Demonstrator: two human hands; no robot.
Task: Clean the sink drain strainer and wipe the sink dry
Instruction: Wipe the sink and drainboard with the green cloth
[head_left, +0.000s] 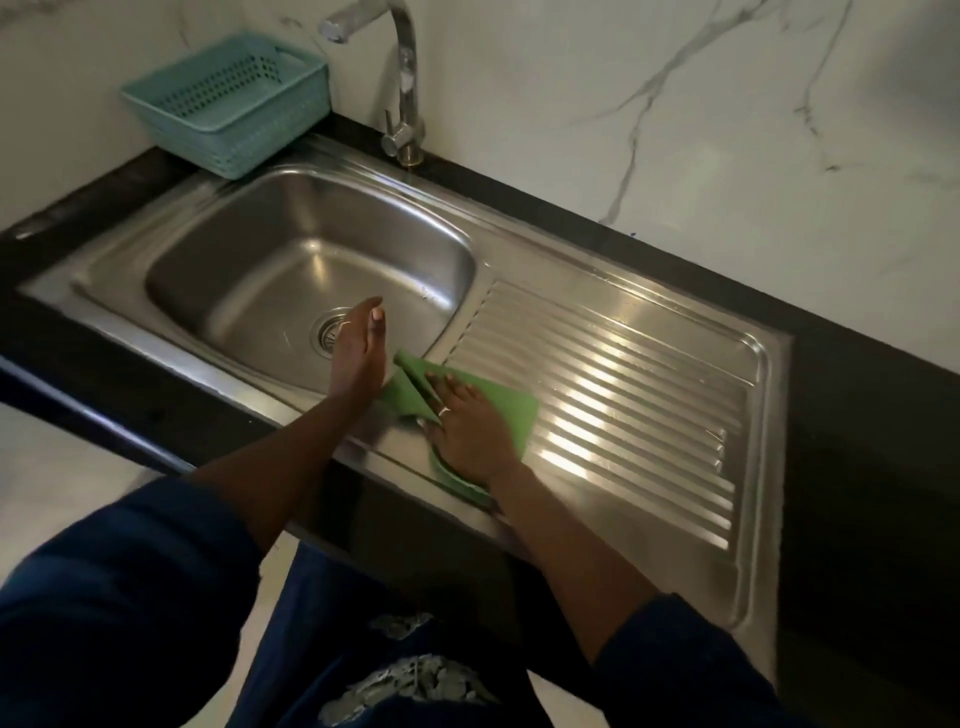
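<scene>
A stainless steel sink (249, 244) has a round drain strainer (326, 332) seated in the bottom of its basin. My left hand (361, 348) reaches over the basin's near right side with straight fingers, partly covering the strainer's right edge and holding nothing. A green cloth (506, 402) lies on the sink's front rim where the basin meets the ribbed drainboard (623, 395). My right hand (465, 426) presses flat on the cloth with spread fingers; a ring shows on one finger.
A chrome faucet (402, 78) stands behind the basin, its spout swung left. A teal plastic basket (228, 104) sits at the back left corner. Black countertop (857, 415) surrounds the sink, with a marble wall behind. The floor lies below the front edge.
</scene>
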